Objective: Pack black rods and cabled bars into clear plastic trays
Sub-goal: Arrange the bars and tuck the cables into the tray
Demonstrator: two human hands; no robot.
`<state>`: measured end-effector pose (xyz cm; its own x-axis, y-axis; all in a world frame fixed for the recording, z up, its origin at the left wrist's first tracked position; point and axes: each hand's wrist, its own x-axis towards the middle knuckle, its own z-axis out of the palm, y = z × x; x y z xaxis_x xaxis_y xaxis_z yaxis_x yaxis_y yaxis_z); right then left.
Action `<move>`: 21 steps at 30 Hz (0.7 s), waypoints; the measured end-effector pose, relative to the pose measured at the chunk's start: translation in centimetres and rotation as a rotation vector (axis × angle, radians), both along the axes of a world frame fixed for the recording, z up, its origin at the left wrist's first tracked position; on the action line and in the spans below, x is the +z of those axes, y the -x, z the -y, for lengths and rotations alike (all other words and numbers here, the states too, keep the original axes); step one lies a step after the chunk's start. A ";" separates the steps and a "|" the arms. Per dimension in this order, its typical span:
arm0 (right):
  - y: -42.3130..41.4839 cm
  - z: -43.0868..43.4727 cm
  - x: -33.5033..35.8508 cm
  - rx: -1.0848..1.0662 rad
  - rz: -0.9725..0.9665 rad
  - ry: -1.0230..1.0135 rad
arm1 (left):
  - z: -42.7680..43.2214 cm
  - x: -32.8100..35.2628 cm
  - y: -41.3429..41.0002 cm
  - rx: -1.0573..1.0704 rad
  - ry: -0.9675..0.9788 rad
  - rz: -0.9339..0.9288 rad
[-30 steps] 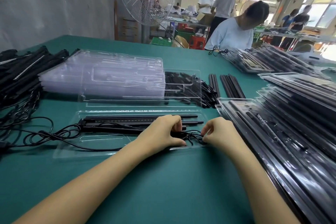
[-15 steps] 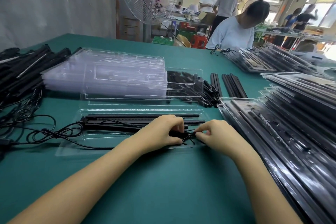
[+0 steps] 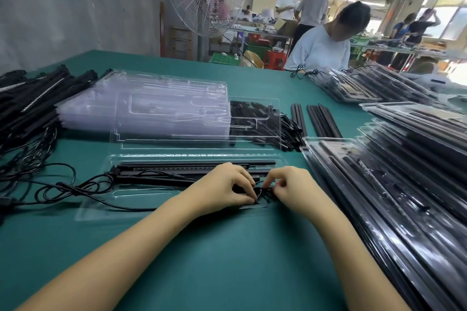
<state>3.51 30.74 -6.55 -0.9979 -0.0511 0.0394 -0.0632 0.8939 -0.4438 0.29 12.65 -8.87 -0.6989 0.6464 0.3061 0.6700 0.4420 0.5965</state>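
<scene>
Black cabled bars (image 3: 156, 175) are lying side by side in a clear plastic tray (image 3: 96, 211), their cable (image 3: 63, 188) trailing off its left end in loops. Empty trays (image 3: 141, 111) are sitting stacked behind it, with loose black rods (image 3: 322, 121) to their right and packed trays (image 3: 394, 184) piling up at far right.

You have open table (image 3: 222, 260) on your near side. Rightward, filled trays (image 3: 394, 192) wall you off; cable (image 3: 58, 188) sprawls across your left; empty trays (image 3: 141, 111) block the far side.
</scene>
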 end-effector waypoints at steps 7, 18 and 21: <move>0.3 0.5 0.1 0.044 0.047 0.017 | 0.1 -0.1 -0.1 0.035 0.009 -0.034; 0.2 -1.4 -0.7 0.001 0.070 0.206 | 0.1 -0.5 0.2 0.058 0.062 -0.061; 0.1 -2.0 -0.6 -0.163 0.049 0.549 | 0.0 -0.7 0.1 0.078 0.113 -0.080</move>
